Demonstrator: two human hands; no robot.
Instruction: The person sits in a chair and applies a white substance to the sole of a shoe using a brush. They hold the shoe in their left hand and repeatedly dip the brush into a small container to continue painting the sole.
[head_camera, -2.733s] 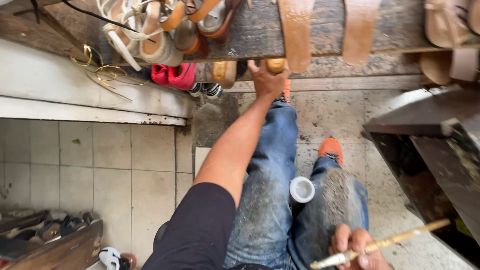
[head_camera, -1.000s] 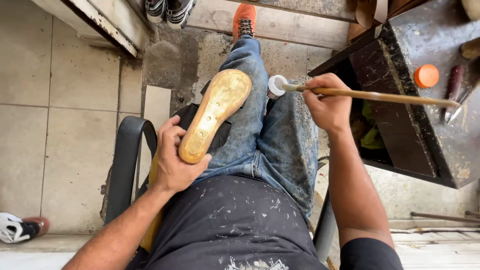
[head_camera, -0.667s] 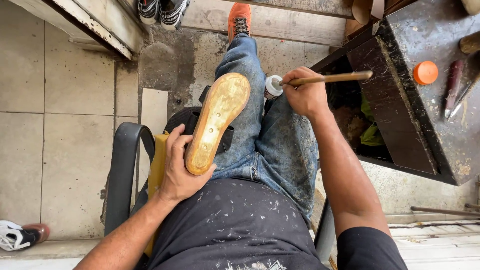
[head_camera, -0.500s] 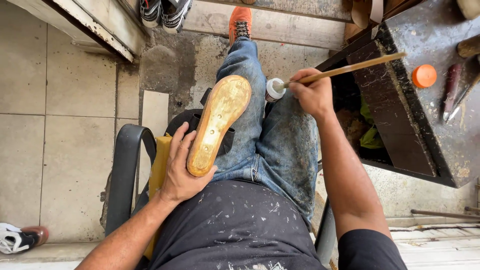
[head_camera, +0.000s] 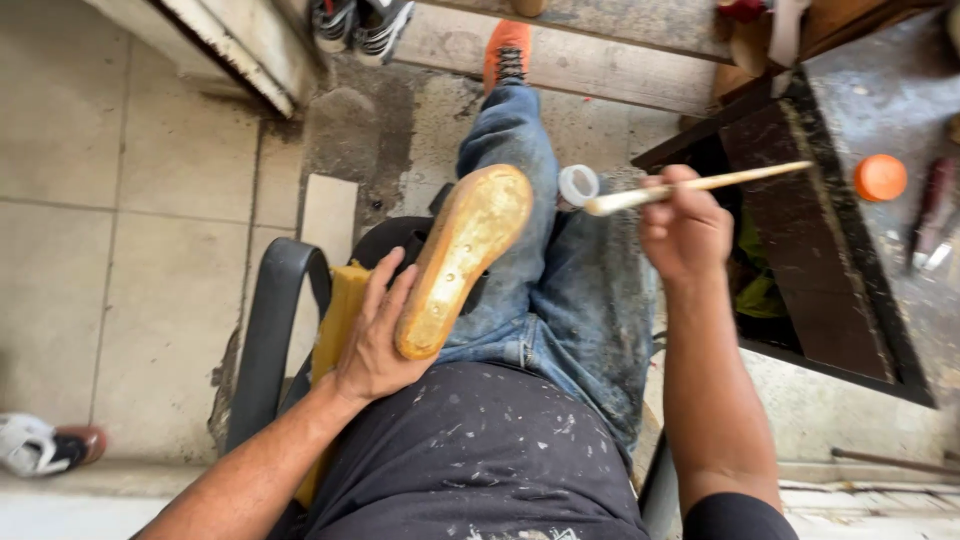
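While the person sits with both legs stretched out, one yellow shoe sole (head_camera: 462, 262) rests tilted on the left thigh, heel end toward the waist. Left hand (head_camera: 375, 335): fingers wrapped around the sole's heel end, grip closed on it. Right hand (head_camera: 685, 230): grip closed on one thin wooden brush (head_camera: 690, 186), handle pointing toward the bench (head_camera: 800, 260) on the right, pale tip just beside one small white jar (head_camera: 578, 184) sitting between the knees. Count on the bench: one orange lid (head_camera: 880, 177) near its far edge, tools to the right of it too blurred to count. Floor: one orange shoe (head_camera: 507, 48) on the outstretched foot, one pair of black-and-white sneakers (head_camera: 360, 22) at the top, one white shoe (head_camera: 38, 447) at bottom left.
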